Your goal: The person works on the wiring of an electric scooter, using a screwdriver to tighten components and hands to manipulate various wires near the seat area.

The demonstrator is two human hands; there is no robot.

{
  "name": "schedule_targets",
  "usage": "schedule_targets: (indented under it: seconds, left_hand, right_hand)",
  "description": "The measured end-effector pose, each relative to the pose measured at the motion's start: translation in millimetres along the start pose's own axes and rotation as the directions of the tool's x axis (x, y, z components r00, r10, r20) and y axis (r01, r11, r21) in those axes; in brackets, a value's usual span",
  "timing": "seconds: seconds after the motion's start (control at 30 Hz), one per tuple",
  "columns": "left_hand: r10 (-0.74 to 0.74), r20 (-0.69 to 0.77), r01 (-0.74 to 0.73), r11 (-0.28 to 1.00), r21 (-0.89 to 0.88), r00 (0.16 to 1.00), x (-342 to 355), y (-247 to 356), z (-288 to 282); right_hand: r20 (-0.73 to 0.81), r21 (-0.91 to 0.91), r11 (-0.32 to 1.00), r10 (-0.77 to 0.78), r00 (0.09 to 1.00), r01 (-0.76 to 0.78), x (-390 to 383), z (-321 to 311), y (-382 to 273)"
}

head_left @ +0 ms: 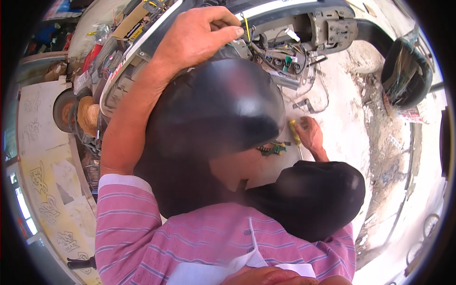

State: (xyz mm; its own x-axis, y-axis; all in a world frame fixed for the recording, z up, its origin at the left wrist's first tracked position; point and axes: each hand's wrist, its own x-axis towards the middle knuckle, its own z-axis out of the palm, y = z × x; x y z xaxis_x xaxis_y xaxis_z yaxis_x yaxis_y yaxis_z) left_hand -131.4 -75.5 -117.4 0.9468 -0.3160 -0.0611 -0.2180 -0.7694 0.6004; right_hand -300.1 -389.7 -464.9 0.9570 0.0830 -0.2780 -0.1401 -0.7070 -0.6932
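My left hand [194,40] is at the top, over the opened body of a scooter [280,12]. Its fingers are bent and its thumb lies close to the index finger, beside a yellow wire [246,27]; what they pinch is too small to make out. Lower down on the right, my right hand [311,135] has its fingers closed at the yellow handle of a screwdriver [296,133], whose shaft points toward me. A green and yellow piece [273,148], perhaps pliers, lies left of it. A large shiny dark shape [218,104], apparently my left knee, fills the middle.
Loose wires and connectors [287,59] hang from the scooter's open frame. My right knee [327,194] is in black cloth. A plastic-wrapped black pad [406,73] stands out at far right. Parts and boxes [133,23] crowd the upper left, near a straw-coloured coil [88,116].
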Motion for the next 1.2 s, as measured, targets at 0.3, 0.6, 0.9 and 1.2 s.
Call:
schedule_targets:
  seconds: [0.3, 0.6, 0.9, 1.2]
  left_hand:
    - [0.023, -0.034, -0.022, 0.999, 0.028, 0.999, 1, -4, 2]
    - [0.068, -0.023, -0.067, 0.995, 0.070, 0.997, 3, -3, 2]
    - [0.021, -0.026, -0.021, 0.999, 0.024, 0.999, 7, 9, -3]
    - [0.162, -0.051, -0.166, 0.983, -0.081, 0.985, 12, -13, 2]
  right_hand:
    - [0.089, 0.076, 0.996, 0.029, 0.996, -0.036, 12, -17, 5]
    - [-0.102, 0.507, 0.850, -0.103, 0.989, 0.141, 33, -156, -119]
    - [-0.006, -0.209, 0.749, -0.643, 0.766, 0.628, 71, -190, -231]
    - [0.086, -0.483, 0.708, -0.547, 0.833, 0.515, 81, -182, -259]
